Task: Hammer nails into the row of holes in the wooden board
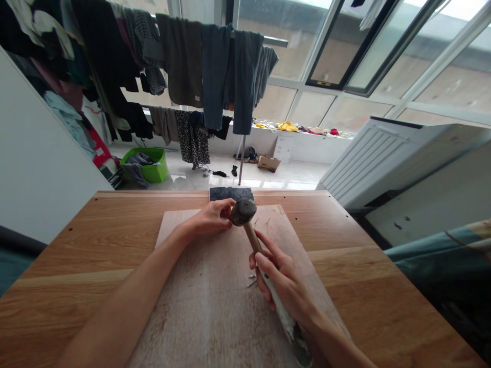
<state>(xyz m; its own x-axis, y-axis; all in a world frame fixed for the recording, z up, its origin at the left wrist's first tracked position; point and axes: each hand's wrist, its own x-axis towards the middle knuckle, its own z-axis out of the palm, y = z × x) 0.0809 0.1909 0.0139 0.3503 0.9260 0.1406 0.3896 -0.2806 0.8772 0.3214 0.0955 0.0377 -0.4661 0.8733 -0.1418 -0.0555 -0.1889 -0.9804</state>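
My right hand [283, 283] grips a hammer [243, 212] by its wooden handle, which has a whitish wrap lower down. The hammer's dark, rounded head hangs just above a pale wooden board [207, 306] lying on an oak-veneer table [76, 255]. My left hand [210, 217] rests on the board's far part, its fingertips pinched right beside the hammer head. Whatever lies between those fingers is hidden. A few thin nails [266, 221] stick up near the head, and several loose nails [252, 280] lie by my right hand.
A dark tablet [231, 194] lies at the table's far edge. A white slatted panel [368, 158] leans at the right, and teal cloth [437, 255] lies lower right. Beyond the table are hanging clothes [215, 71] and a green basket [144, 164] on the floor.
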